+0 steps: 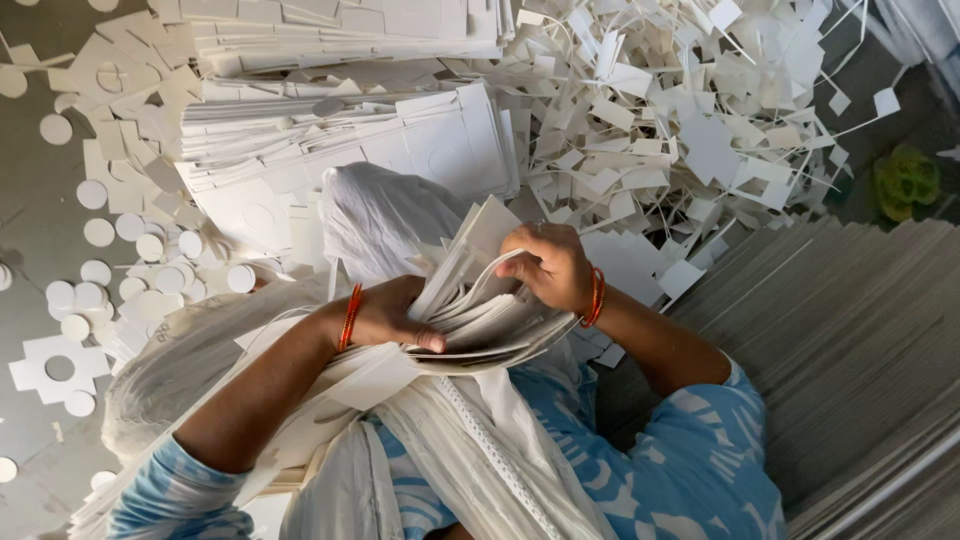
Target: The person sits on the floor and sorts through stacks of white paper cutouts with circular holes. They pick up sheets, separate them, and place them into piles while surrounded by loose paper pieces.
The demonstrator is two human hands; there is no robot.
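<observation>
While left hand (385,318) clamps thin white card sheets (480,320), right hand (548,265) pinches 1 curled edge.

White card circles (98,232) lie scattered over the grey floor (30,200) at the left, near a cross-shaped offcut with a round hole (58,368). Behind them rise stacks of flat white card sheets (350,130). To the right sprawls a heap of white strips and scraps (690,120). A green object (905,180) sits beyond it, blurred.
</observation>
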